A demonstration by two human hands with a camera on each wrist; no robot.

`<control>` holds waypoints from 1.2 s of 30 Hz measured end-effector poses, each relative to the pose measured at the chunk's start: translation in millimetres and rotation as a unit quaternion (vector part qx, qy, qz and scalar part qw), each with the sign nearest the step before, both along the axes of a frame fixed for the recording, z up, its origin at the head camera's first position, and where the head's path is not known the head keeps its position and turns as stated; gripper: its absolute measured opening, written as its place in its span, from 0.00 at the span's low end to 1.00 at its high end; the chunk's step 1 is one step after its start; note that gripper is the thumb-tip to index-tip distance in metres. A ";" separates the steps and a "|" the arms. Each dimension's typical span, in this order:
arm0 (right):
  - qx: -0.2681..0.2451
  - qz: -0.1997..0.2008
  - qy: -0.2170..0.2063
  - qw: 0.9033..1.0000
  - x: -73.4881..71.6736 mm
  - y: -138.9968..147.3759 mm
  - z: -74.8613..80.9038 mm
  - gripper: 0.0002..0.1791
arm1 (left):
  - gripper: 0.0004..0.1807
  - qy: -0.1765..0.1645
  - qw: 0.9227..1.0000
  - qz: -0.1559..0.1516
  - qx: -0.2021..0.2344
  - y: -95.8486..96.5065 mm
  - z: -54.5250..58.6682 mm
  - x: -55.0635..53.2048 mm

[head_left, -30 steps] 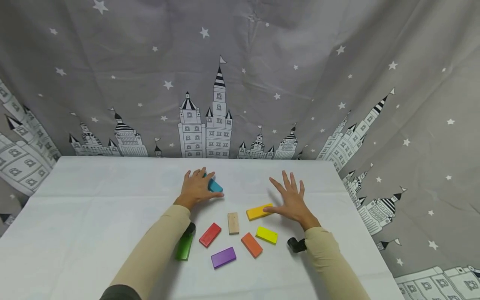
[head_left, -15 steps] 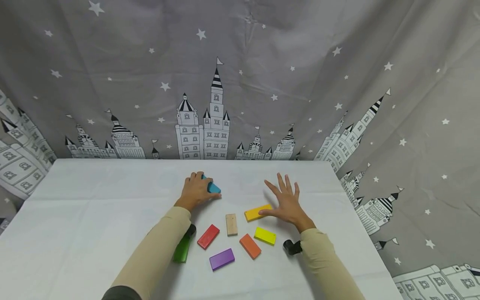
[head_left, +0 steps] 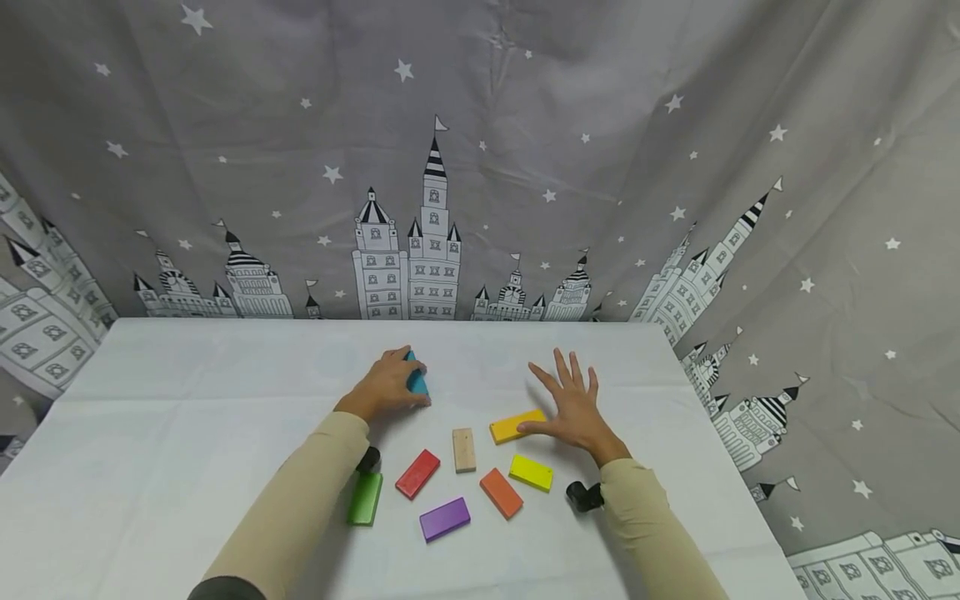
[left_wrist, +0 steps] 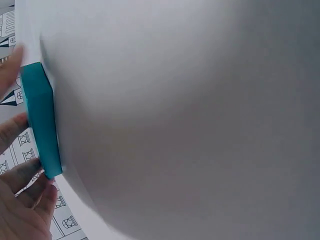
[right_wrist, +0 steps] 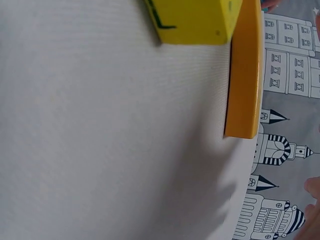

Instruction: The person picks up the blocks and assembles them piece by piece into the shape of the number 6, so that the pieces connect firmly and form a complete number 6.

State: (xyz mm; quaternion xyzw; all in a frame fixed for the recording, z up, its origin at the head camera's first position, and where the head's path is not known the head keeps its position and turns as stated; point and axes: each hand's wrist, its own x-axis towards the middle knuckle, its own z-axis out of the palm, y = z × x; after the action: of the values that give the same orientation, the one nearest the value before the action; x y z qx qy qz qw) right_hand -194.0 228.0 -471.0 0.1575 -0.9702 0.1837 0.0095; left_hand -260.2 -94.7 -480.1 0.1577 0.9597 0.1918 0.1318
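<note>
My left hand (head_left: 384, 385) grips a blue block (head_left: 417, 381) lying toward the back of the white table, thumb at its near end and fingers at its far end. In the left wrist view the fingertips meet the long side of that block (left_wrist: 44, 125), and one digit beside its end is blurred. My right hand (head_left: 577, 412) is held with fingers spread, its thumb overlapping an amber-yellow block (head_left: 510, 427) in the head view. It holds nothing. A bright yellow block (head_left: 531, 472) lies just nearer than the amber one.
Loose on the white cloth (head_left: 187, 467) lie a green block (head_left: 365, 500), a red block (head_left: 417, 474), a plain wooden block (head_left: 463, 450), a purple block (head_left: 445, 520) and an orange block (head_left: 501, 493). A grey castle-print curtain (head_left: 495, 108) hangs behind the table.
My left hand has closed on the blue block and turned it, so it points more away from me and sits slightly further left. The right hand stays almost where it was.
</note>
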 end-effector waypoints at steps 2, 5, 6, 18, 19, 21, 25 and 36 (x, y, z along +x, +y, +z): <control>0.006 -0.001 0.002 1.000 0.0 -0.6 -0.4 0.56 | 0.31 0.001 1.000 -0.012 0.011 -3.2 -0.9 -0.5; 0.019 -0.001 0.000 1.000 -0.2 -1.7 -0.9 0.56 | 0.25 0.003 1.000 -0.024 0.016 -7.1 -0.3 -0.7; 0.023 -0.001 0.000 1.000 -0.4 -2.0 -1.1 0.56 | 0.24 0.002 1.000 -0.026 0.015 -8.5 -0.2 -1.1; 0.018 0.003 -0.017 1.000 -1.8 -1.9 -2.0 0.56 | 0.41 -0.008 1.000 -0.003 -0.006 -25.6 0.8 -0.9; 0.018 0.004 -0.017 1.000 -2.0 -1.7 -2.1 0.56 | 0.41 -0.008 1.000 0.000 -0.006 -26.5 1.4 -0.6; 0.019 0.005 -0.016 1.000 -2.2 -1.6 -2.3 0.56 | 0.40 -0.012 1.000 0.003 -0.005 -28.2 3.1 0.4; 0.020 0.007 -0.016 1.000 -3.1 -1.7 -3.8 0.56 | 0.38 -0.024 1.000 -0.004 -0.007 -29.7 6.2 2.5; 0.033 0.013 -0.017 0.999 -4.6 -0.3 -7.1 0.55 | 0.38 -0.037 0.997 -0.011 -0.064 -28.6 14.5 5.7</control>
State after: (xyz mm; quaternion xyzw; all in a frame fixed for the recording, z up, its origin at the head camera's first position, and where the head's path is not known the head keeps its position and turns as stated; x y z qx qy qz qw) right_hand -198.6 227.7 -478.1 0.1672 -0.9736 0.1548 -0.0142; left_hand -254.5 -123.3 -465.7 0.1525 0.9627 0.1341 0.1788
